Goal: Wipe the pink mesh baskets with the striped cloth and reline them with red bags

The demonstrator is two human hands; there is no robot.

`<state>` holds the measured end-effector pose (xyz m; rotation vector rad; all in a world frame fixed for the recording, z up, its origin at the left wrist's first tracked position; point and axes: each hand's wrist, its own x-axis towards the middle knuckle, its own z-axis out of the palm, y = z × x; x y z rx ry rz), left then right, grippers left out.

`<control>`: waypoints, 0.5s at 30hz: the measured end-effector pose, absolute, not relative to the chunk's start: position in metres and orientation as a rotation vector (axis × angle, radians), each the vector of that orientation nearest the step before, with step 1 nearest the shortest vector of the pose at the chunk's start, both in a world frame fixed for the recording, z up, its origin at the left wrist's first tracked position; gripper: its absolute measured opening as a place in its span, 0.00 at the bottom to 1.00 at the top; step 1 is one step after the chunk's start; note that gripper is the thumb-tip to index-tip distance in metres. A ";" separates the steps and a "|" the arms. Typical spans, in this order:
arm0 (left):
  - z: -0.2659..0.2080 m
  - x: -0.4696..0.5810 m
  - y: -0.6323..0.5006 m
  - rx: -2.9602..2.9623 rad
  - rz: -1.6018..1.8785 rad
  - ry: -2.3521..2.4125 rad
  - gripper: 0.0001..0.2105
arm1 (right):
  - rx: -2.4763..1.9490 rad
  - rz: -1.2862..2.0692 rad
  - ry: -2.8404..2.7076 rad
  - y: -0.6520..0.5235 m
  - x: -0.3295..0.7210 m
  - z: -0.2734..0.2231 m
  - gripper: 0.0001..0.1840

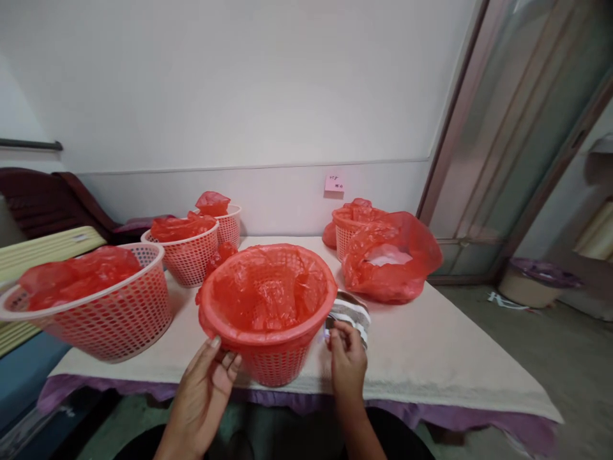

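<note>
A red perforated basket [278, 370] stands in front of me near the table's front edge, lined with a thin red plastic bag [268, 300] folded over its rim. My left hand [205, 383] is at the basket's lower left rim, thumb against the lip and fingers beneath it. To the right of the basket, my right hand [347, 358] has its fingertips pinched together; what lies between them is too small to make out. Right behind those fingers lies a brown, grey and white striped cloth item [352, 313], partly hidden by the basket and hand.
Pink baskets with red bags stand at left: a large one [129, 326], a medium one [191, 259] and a small one [230, 227]. An open red bag [395, 275] with pale contents sits at right before another basket [342, 239]. A white cover [454, 345] drapes the table.
</note>
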<state>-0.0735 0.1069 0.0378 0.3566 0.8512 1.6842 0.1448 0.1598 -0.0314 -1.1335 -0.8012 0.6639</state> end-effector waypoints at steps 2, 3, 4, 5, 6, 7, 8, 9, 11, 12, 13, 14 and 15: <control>0.036 -0.073 0.108 0.384 1.690 0.860 0.08 | -1.135 0.749 -0.844 0.160 0.140 -0.051 0.16; 0.036 -0.072 0.109 0.399 1.695 0.862 0.08 | -1.125 0.789 -0.868 0.159 0.137 -0.057 0.16; 0.036 -0.072 0.109 0.409 1.703 0.863 0.08 | -1.113 0.824 -0.893 0.157 0.135 -0.060 0.15; 0.036 -0.071 0.108 0.418 1.710 0.869 0.09 | -1.101 0.850 -0.916 0.156 0.132 -0.062 0.15; 0.035 -0.071 0.108 0.431 1.710 0.881 0.09 | -1.092 0.867 -0.935 0.155 0.130 -0.062 0.16; 0.034 -0.071 0.108 0.450 1.710 0.901 0.09 | -1.088 0.877 -0.951 0.155 0.128 -0.062 0.16; 0.033 -0.071 0.107 0.477 1.703 0.927 0.10 | -1.087 0.882 -0.964 0.155 0.127 -0.062 0.16; 0.032 -0.072 0.107 0.514 1.695 0.959 0.11 | -1.090 0.885 -0.974 0.155 0.126 -0.062 0.16; 0.029 -0.072 0.107 0.625 1.671 1.025 0.14 | -1.101 0.885 -0.992 0.157 0.125 -0.062 0.16; 0.028 -0.071 0.107 0.684 1.661 1.057 0.15 | -1.109 0.883 -1.001 0.158 0.125 -0.062 0.16; 0.027 -0.071 0.108 0.736 1.652 1.088 0.16 | -1.117 0.882 -1.010 0.159 0.125 -0.063 0.16; 0.026 -0.071 0.108 0.777 1.646 1.115 0.17 | -1.126 0.880 -1.019 0.160 0.125 -0.064 0.16; 0.025 -0.072 0.108 0.801 1.642 1.144 0.17 | -1.135 0.877 -1.028 0.160 0.126 -0.064 0.16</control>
